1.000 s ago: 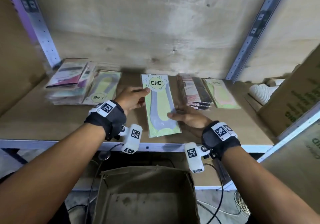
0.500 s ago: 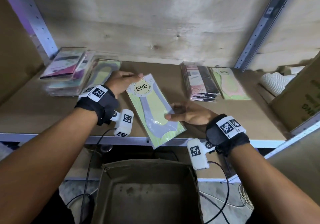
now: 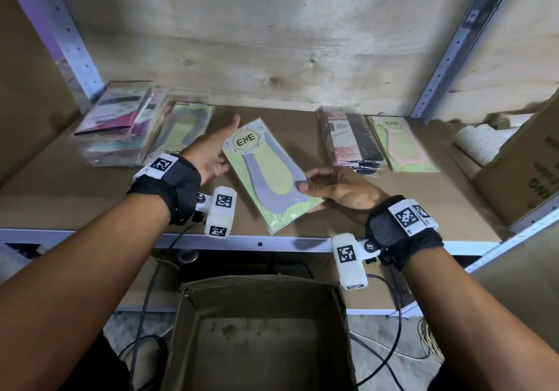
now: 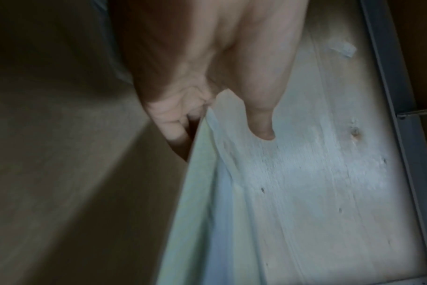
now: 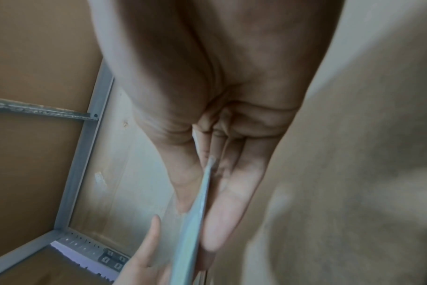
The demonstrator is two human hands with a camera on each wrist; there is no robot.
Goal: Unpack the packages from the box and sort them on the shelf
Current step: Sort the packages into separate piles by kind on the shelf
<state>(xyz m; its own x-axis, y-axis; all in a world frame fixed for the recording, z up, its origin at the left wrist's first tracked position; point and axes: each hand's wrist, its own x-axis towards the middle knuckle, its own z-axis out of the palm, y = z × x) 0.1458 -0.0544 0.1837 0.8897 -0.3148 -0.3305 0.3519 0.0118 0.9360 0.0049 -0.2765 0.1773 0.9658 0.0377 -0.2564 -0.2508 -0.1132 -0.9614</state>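
Note:
A flat green package (image 3: pixel 266 172) with a grey sock shape and an "ENE" label hangs tilted just above the shelf board (image 3: pixel 75 197), between both hands. My right hand (image 3: pixel 335 187) pinches its lower right edge, thumb on top and fingers beneath, as the right wrist view shows edge-on (image 5: pixel 195 221). My left hand (image 3: pixel 211 154) lies along the upper left edge, fingers under the package (image 4: pixel 207 212) and thumb stretched out past the corner. The open cardboard box (image 3: pixel 181 330) stands on the floor below the shelf; its bottom shows bare.
On the shelf, a stack of mixed packages (image 3: pixel 121 130) and a matching green package (image 3: pixel 184 130) lie at the left. A dark stack (image 3: pixel 351 139) and a pink-green package (image 3: pixel 402 145) lie at the right. A large carton (image 3: pixel 529 172) and white ribbed items (image 3: pixel 481 142) fill the far right.
The package came up off the shelf and its top swung left. My left thumb left the top corner and stretched out. My right thumb closed over the lower right edge.

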